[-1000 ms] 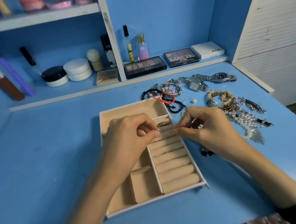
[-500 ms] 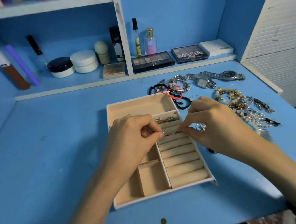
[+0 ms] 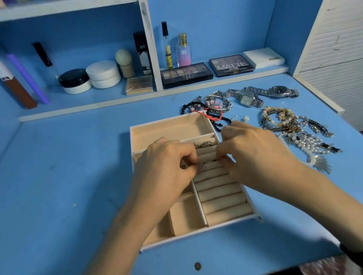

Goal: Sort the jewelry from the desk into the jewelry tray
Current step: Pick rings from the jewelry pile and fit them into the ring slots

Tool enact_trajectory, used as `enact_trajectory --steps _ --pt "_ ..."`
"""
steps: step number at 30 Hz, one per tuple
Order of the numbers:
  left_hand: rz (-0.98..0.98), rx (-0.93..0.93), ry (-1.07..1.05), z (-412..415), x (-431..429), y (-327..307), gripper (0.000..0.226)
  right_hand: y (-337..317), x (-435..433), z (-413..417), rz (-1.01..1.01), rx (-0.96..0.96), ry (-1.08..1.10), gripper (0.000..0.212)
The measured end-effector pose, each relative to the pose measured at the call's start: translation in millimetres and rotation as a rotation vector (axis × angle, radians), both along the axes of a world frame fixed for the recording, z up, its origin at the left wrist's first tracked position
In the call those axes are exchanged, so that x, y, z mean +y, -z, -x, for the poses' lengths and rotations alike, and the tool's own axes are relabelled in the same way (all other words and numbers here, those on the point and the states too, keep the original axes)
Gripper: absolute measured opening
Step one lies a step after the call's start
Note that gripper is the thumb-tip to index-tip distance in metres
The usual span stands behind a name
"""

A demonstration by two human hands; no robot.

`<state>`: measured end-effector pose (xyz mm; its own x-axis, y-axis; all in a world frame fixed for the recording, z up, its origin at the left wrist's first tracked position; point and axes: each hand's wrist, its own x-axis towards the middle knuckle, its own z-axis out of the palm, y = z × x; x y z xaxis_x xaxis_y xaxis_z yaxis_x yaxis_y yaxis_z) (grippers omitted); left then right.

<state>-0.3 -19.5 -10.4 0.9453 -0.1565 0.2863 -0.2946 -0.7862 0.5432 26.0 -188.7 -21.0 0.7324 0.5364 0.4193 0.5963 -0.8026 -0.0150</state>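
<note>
Left hand (image 3: pixel 166 170) is over the middle of the jewelry tray (image 3: pixel 199 232), fingers curled, thumb and forefinger pinching a small dark ring (image 3: pixel 200 166) at the left end of the ring rolls (image 3: pixel 223 201); the ring is too small for me to report which way it faces. Right hand (image 3: pixel 256 156) is at the opposite end of the same rolls, fingers curled with the tips down on them; I cannot tell whether it holds anything.

Tray lies flat on the blue desk (image 3: pixel 64 178), long axis running away from me, far end swung slightly left; the rolls lie crosswise to that axis, stacked down the right column. A small compartment just beyond the hands holds a few rings (image 3: pixel 205 143); the wide compartment (image 3: pixel 170 129) spans the far end.

A red cord bracelet (image 3: pixel 213 115) overlaps the tray's far right corner. Beaded bracelets (image 3: pixel 215 105) lie just beyond it; two watches (image 3: pixel 263 95) stretch rightward, straps along the desk's back edge. A tangled heap of chains and pearls (image 3: pixel 300 133) lies right of the tray, near the right hand.
</note>
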Motion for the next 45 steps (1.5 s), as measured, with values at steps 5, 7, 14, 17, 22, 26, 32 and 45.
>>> enact_trajectory --steps 5,7,14,17,22,26,32,45 --pt "-0.031 -0.011 0.020 4 1 0 0.016 9 -13 -4 -0.451 0.164 -0.007 0.019" --pt "-0.043 -0.006 0.029 4 1 0 0.011 13 -17 -5 -0.575 0.123 0.023 0.021" --pt "-0.112 -0.008 0.073 5 7 -2 0.010 20 -24 -4 -0.835 0.095 0.089 0.020" --pt "-0.146 -0.006 0.086 7 8 -3 0.017 23 -26 -6 -0.840 0.113 0.113 0.022" --pt "-0.201 0.040 0.093 12 6 -3 0.025 24 -28 -7 -0.854 0.115 0.120 0.024" --pt "-0.199 0.012 0.095 13 6 0 0.024 24 -29 -6 -0.857 0.112 0.123 0.025" --pt "-0.219 0.017 0.090 12 4 0 0.021 22 -29 -5 -0.892 0.125 0.128 0.026" --pt "-0.147 0.036 0.055 -4 -17 -7 0.018 8 -59 -11 -1.037 0.338 0.202 0.011"
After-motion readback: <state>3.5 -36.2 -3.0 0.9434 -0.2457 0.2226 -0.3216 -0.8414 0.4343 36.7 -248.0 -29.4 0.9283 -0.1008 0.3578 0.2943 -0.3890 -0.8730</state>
